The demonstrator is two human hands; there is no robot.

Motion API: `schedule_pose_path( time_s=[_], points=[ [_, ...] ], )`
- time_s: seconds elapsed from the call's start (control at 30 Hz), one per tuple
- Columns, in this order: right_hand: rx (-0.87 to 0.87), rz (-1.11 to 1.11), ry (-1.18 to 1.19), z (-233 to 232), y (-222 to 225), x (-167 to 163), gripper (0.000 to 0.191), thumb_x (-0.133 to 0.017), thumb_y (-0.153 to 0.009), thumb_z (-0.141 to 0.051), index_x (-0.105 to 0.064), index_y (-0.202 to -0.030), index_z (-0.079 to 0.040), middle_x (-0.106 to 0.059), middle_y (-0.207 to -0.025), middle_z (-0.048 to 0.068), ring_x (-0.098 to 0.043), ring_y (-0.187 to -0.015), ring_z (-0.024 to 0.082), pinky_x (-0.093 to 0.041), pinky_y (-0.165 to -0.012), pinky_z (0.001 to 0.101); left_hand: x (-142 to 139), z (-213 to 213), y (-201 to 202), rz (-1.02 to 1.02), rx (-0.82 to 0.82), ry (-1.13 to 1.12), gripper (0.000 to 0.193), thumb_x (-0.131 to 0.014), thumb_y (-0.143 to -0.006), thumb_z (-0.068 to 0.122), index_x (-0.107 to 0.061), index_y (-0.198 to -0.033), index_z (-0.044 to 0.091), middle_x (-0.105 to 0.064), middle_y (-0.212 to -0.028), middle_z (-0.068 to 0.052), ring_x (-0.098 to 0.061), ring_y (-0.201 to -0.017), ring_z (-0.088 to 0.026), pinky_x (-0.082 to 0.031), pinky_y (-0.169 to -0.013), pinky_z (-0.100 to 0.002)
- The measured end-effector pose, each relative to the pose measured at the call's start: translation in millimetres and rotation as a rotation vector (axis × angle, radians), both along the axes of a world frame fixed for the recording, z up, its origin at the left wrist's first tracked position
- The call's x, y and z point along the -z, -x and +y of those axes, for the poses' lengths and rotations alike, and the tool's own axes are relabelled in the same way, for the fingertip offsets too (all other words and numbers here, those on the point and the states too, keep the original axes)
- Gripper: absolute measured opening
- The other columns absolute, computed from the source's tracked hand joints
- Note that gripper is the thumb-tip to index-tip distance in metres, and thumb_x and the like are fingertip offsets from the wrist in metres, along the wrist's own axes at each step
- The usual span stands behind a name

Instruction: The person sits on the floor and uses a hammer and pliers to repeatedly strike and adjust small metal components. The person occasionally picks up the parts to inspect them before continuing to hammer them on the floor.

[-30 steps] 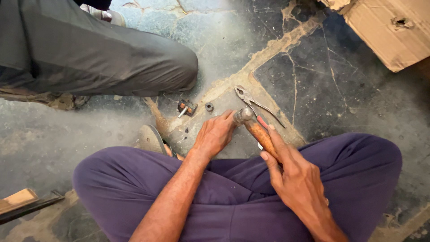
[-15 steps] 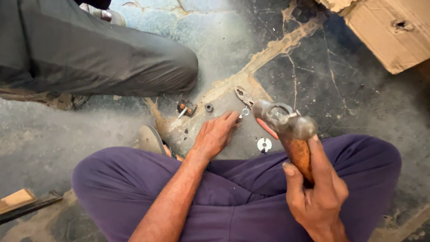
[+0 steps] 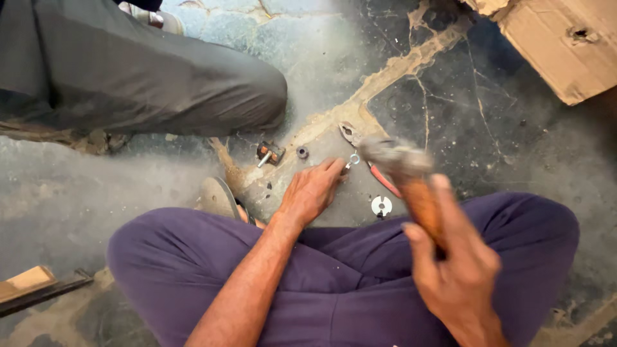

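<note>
I sit cross-legged on a cracked stone floor in purple trousers. My right hand (image 3: 459,270) grips the wooden handle of a hammer (image 3: 402,170), whose blurred steel head hangs over the floor. My left hand (image 3: 312,193) rests flat on the floor, fingertips pinching a small metal ring piece (image 3: 353,159) just under the hammer head. Red-handled pliers (image 3: 366,157) lie beside it, partly behind the hammer. A round metal washer (image 3: 381,205) lies near my right knee.
Another person's grey-trousered leg (image 3: 141,83) stretches across the upper left. A small orange-and-metal part (image 3: 270,153) and a dark nut (image 3: 302,152) lie on the floor. A cardboard box (image 3: 565,45) sits top right, a sandal (image 3: 218,196) by my left knee, wood pieces (image 3: 29,286) bottom left.
The hammer went from resting its head on the floor by my left hand to raised, and is now swinging back down, blurred. My left hand stayed put.
</note>
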State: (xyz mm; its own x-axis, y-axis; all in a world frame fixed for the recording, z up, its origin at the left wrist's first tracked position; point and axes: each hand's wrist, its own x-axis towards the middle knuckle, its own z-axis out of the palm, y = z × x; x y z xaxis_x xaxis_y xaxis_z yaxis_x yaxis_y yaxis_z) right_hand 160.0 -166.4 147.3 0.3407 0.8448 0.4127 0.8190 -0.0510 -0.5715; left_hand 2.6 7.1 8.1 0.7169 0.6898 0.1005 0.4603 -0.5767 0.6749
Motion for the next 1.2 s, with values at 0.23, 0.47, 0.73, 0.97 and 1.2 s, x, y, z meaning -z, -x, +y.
schedule_pose_path(
  time_s=[0.23, 0.47, 0.73, 0.97, 1.2],
  points=[
    [-0.059, -0.086, -0.047, 13.5, 7.3, 11.3, 0.057, -0.070, -0.091, -0.009, -0.049, -0.143, 0.002, -0.067, -0.129, 0.027, -0.071, -0.114, 0.042, -0.059, -0.090, 0.0424, 3.4, 0.7, -0.8, -0.021, -0.001, 0.002, 0.015, -0.058, -0.095, 0.011, -0.056, -0.110, 0.008, -0.065, -0.108, -0.014, -0.067, -0.092, -0.042, -0.052, -0.074, -0.051],
    [-0.026, 0.052, 0.275, 11.4, 0.7, 22.4, 0.059, -0.074, -0.092, -0.016, -0.056, -0.147, -0.008, -0.074, -0.118, 0.019, -0.075, -0.101, 0.036, -0.059, -0.078, 0.0410, 1.6, -1.8, -0.3, 0.002, 0.000, -0.006, 0.019, -0.058, -0.091, 0.006, -0.056, -0.109, 0.008, -0.065, -0.108, -0.015, -0.066, -0.093, -0.043, -0.052, -0.075, -0.052],
    [0.166, 0.263, -0.133, 2.5, 4.3, 8.8, 0.055, -0.070, -0.097, -0.019, -0.051, -0.147, -0.007, -0.075, -0.100, 0.009, -0.077, -0.085, 0.025, -0.062, -0.079, 0.0359, 0.8, -0.1, -1.9, -0.029, -0.011, 0.024, 0.016, -0.061, -0.096, 0.013, -0.055, -0.111, 0.007, -0.065, -0.110, -0.014, -0.066, -0.092, -0.042, -0.052, -0.074, -0.052],
    [-0.036, 0.079, 0.278, 20.6, 5.1, 23.8, 0.060, -0.075, -0.089, -0.016, -0.056, -0.146, -0.011, -0.076, -0.112, 0.020, -0.077, -0.091, 0.034, -0.059, -0.069, 0.0407, 4.4, 1.0, 1.1, -0.021, 0.005, -0.001, 0.020, -0.061, -0.092, 0.008, -0.058, -0.111, 0.009, -0.066, -0.108, -0.014, -0.066, -0.092, -0.042, -0.052, -0.075, -0.051],
    [0.023, 0.057, -0.127, -3.1, -2.6, 2.2, 0.058, -0.072, -0.094, -0.008, -0.050, -0.146, 0.007, -0.072, -0.118, 0.021, -0.074, -0.098, 0.027, -0.059, -0.081, 0.0340, 3.2, -0.3, -2.1, 0.024, -0.008, 0.019, 0.016, -0.060, -0.099, 0.017, -0.055, -0.112, 0.009, -0.065, -0.107, -0.016, -0.066, -0.092, -0.042, -0.051, -0.075, -0.052]
  ],
)
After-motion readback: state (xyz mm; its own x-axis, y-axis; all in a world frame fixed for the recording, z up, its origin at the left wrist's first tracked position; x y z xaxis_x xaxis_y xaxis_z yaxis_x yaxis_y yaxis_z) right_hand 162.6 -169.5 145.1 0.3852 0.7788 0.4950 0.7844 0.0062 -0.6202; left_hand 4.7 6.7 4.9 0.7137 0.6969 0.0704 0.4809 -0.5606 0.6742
